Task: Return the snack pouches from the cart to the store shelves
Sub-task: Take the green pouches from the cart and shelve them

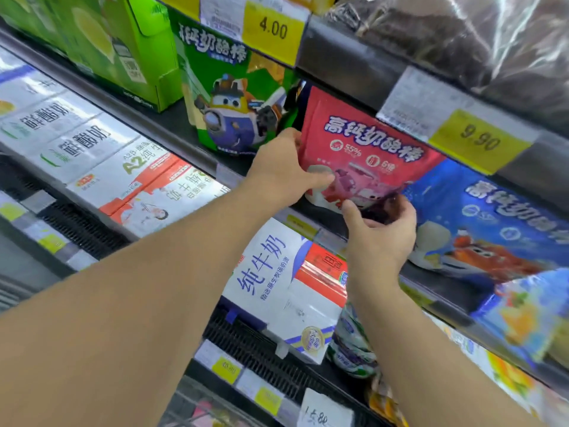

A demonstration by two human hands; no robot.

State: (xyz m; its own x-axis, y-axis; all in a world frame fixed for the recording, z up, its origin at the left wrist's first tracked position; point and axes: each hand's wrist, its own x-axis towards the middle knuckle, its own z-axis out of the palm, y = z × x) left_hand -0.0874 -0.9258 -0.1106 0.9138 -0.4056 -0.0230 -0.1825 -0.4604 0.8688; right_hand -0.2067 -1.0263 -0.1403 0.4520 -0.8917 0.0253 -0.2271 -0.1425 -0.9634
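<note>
A red snack pouch with white lettering stands on the dark store shelf, between a green pouch on its left and a blue pouch on its right. My left hand grips the red pouch's left edge, thumb across its front. My right hand holds its lower right corner from below. The pouch leans a little, its top under the shelf rail above. The cart is out of view.
Yellow price tags reading 4.00 and 9.90 hang on the rail above. Green cartons stand at the far left. Milk boxes fill the lower shelves, with a bottle beside them.
</note>
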